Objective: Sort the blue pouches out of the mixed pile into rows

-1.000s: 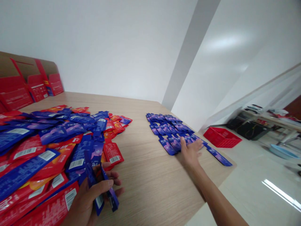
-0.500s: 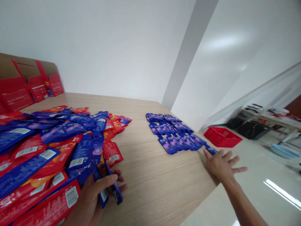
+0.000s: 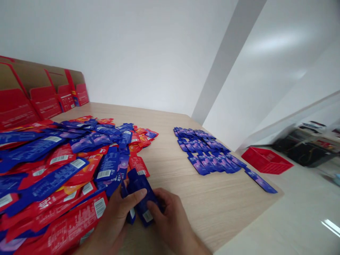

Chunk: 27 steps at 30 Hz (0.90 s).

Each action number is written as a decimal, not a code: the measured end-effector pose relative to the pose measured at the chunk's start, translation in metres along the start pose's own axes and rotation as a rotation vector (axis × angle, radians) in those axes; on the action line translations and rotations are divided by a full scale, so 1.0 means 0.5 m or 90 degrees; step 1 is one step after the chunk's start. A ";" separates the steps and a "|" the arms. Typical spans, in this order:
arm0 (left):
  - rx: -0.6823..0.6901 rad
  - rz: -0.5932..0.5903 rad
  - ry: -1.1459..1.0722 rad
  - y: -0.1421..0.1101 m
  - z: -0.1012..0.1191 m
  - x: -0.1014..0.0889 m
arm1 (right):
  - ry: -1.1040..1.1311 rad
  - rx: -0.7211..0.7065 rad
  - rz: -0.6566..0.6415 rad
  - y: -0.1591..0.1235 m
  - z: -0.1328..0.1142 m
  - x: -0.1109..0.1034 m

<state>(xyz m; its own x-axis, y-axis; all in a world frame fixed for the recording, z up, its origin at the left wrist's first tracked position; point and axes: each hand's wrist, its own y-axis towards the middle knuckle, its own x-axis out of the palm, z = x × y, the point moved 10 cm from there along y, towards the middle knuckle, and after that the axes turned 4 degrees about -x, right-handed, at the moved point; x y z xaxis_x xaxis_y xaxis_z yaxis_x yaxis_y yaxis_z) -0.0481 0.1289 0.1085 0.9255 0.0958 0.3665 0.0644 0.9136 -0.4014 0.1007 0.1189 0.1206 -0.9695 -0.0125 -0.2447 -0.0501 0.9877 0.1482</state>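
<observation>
At the table's near side, my left hand [image 3: 120,209] grips blue sachets, one of them edge-on against its fingers. My right hand [image 3: 171,216] pinches the lower right part of a dark blue sachet [image 3: 142,193], whose left side is under my left thumb. A pile of red and blue sachets [image 3: 63,177] lies left of my hands, many with barcodes facing up. To the right, overlapping blue-purple sachets [image 3: 209,163] lie face up in three rows. A single blue sachet [image 3: 260,180] lies at the right end of the nearest row, close to the table edge.
Red cardboard boxes [image 3: 45,101] with open brown tops stand at the back left against the white wall. The wooden table [image 3: 212,209] ends on the right. Beyond it, a red plastic basket [image 3: 267,160] sits near dark boxes [image 3: 305,148].
My right hand has left the sachet at the right table edge, come back to my left hand and taken hold of a blue sachet there. The view has shifted slightly left.
</observation>
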 end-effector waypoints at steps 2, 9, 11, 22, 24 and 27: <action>-0.004 -0.011 -0.022 -0.006 0.001 0.007 | 0.011 0.020 0.030 0.002 0.013 -0.034; -0.031 -0.015 -0.040 -0.012 -0.009 0.023 | -0.109 0.036 0.286 -0.069 0.036 -0.336; -0.024 -0.011 -0.042 -0.009 -0.011 0.021 | -0.302 0.012 0.429 -0.118 0.014 -0.477; -0.015 0.007 -0.036 -0.006 -0.007 0.018 | -1.069 -0.018 0.373 -0.174 0.082 -0.725; -0.012 0.021 -0.032 -0.007 -0.004 0.016 | -0.993 -0.045 0.356 -0.168 0.109 -0.730; -0.017 0.026 -0.035 -0.008 -0.002 0.018 | -0.880 -0.048 0.358 -0.160 0.133 -0.752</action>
<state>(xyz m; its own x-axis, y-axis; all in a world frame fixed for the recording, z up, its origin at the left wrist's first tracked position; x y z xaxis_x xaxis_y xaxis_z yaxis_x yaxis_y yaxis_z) -0.0398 0.1258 0.1123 0.9059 0.1547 0.3941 0.0374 0.8980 -0.4385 0.4851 0.0552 0.1371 0.1200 0.5530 -0.8245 0.1896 0.8024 0.5658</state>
